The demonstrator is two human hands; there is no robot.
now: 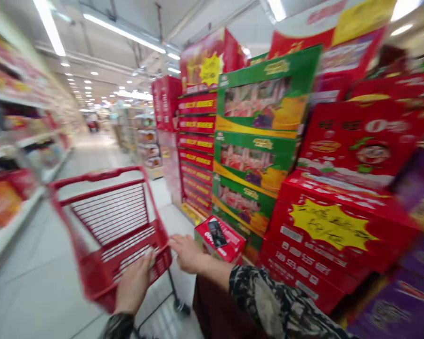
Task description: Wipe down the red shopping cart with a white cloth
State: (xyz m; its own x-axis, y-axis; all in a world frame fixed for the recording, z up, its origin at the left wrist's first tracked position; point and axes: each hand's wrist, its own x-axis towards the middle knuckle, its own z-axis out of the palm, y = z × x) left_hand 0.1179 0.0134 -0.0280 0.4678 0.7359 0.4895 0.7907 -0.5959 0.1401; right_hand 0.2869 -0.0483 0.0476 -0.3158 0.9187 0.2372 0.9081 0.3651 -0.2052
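A red wire shopping cart (106, 212) stands in front of me in a supermarket aisle, blurred by motion. My left hand (133, 285) is closed over the cart's near rim, fingers curled onto the red plastic. My right hand (188, 253) reaches in from the right in a patterned sleeve, its fingers stretched out to the cart's near right corner and touching it. Just behind the right hand lies a small red box (219, 239) at the foot of the display.
A tall stack of red boxes (339, 221) and green boxes (257, 136) crowds the right side. More red cartons (197, 141) stand behind. Stocked shelves (14, 155) line the left. The pale floor (92, 155) of the aisle runs ahead.
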